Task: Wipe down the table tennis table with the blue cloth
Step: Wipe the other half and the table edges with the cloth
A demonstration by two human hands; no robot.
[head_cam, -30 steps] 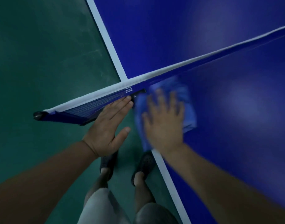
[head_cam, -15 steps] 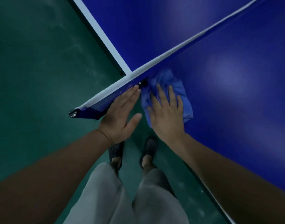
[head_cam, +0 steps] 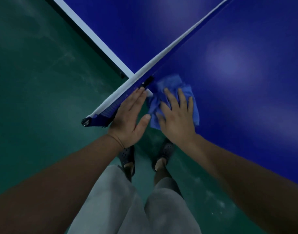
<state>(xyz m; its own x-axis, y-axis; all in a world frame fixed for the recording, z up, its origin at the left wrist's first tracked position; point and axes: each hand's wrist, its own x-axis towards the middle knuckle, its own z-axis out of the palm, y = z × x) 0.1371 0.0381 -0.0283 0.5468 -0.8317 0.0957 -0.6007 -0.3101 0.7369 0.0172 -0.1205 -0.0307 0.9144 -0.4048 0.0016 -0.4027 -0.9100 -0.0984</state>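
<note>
In the head view, the right grip (head_cam: 177, 119) is staying on the same patch as a second ago, rubbing the blue cloth (head_cam: 170, 82) at the counter's (head_cam: 246, 102) near edge, tight against the net (head_cam: 178, 43). It is probably scrubbing this corner, with most of the surface still waiting. Its fingers are lying spread and flat, pressing the cloth rather than clutching it. The left grip (head_cam: 129, 119) is resting straight-fingered against the net's overhanging end, holding nothing.

I wear loose light grey shorts (head_cam: 114, 203) and dark clogs (head_cam: 167, 149) dotted with small round holes across the top. My forearms (head_cam: 77, 169) are bare, and so are my ankles (head_cam: 159, 167).
</note>
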